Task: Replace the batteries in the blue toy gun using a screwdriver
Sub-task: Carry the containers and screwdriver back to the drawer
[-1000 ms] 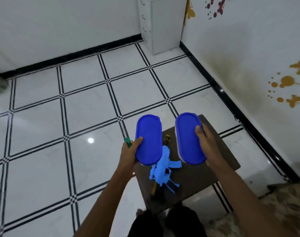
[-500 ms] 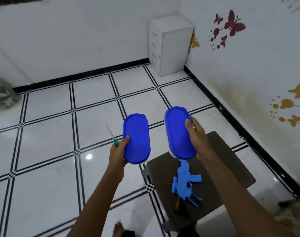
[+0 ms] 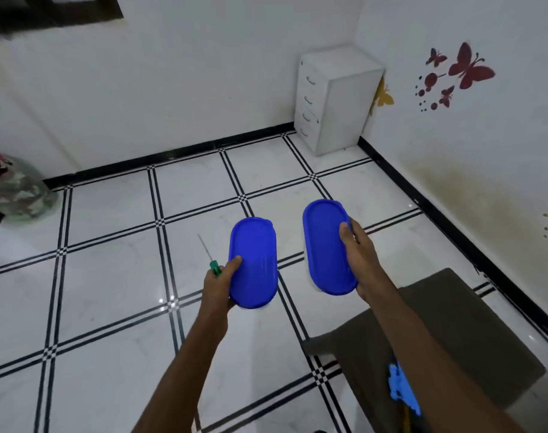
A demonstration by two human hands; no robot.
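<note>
My left hand [image 3: 218, 285] grips an oval container with a blue lid [image 3: 254, 260] and, against it, a green-handled screwdriver [image 3: 210, 259] whose thin shaft points up and left. My right hand [image 3: 358, 254] holds a second blue-lidded container [image 3: 325, 245], thumb on the lid. Both are held out over the tiled floor. The blue toy gun [image 3: 402, 390] lies on the dark brown stool [image 3: 472, 335] at the lower right, partly hidden behind my right forearm.
A white drawer cabinet [image 3: 335, 98] stands in the far corner. A camouflage-patterned bundle [image 3: 16, 189] sits against the left wall. Butterfly decals mark the right wall. White floor tiles with black lines spread around the stool.
My view has lifted and swung left, so the stool and toy gun slid to the lower right. Both hands have carried the containers away from the stool, out over the floor.
</note>
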